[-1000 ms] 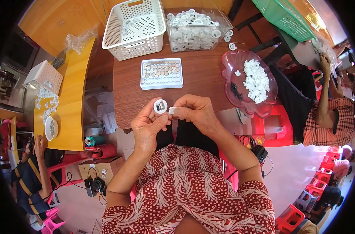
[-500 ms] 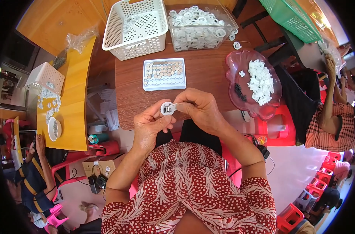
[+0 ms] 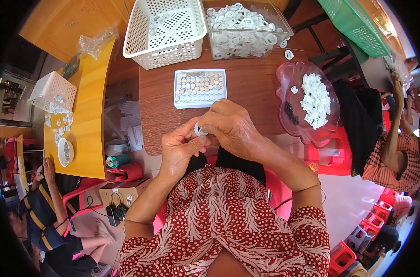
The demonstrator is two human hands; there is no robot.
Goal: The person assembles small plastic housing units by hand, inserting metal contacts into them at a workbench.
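Note:
Over the near edge of the brown table, my left hand (image 3: pixel 176 150) pinches a small round white plastic casing (image 3: pixel 199 129) between thumb and fingers. The thumb and fingertips of my right hand (image 3: pixel 233 123) close on the same casing from the right and cover much of it. What is inside the casing is mostly hidden by them. Just beyond my hands lies a white-and-blue tray (image 3: pixel 200 105) with rows of small round metallic discs (image 3: pixel 198 83). To the right is a pink scalloped plate (image 3: pixel 284 85) holding a heap of small white plastic pieces (image 3: pixel 315 99) and a small dark pile (image 3: pixel 290 113).
At the far side stand a white perforated basket (image 3: pixel 166 57) and a clear bin (image 3: pixel 247 39) full of white round parts. One loose part (image 3: pixel 289 54) lies beside them. A yellow table (image 3: pixel 87 138) with a white bowl (image 3: pixel 66 152) is at left. Other people sit on both sides.
My right fingers have moved over the casing and now cover the metal parts that showed inside it. The view has shifted slightly, so the table items appear farther right.

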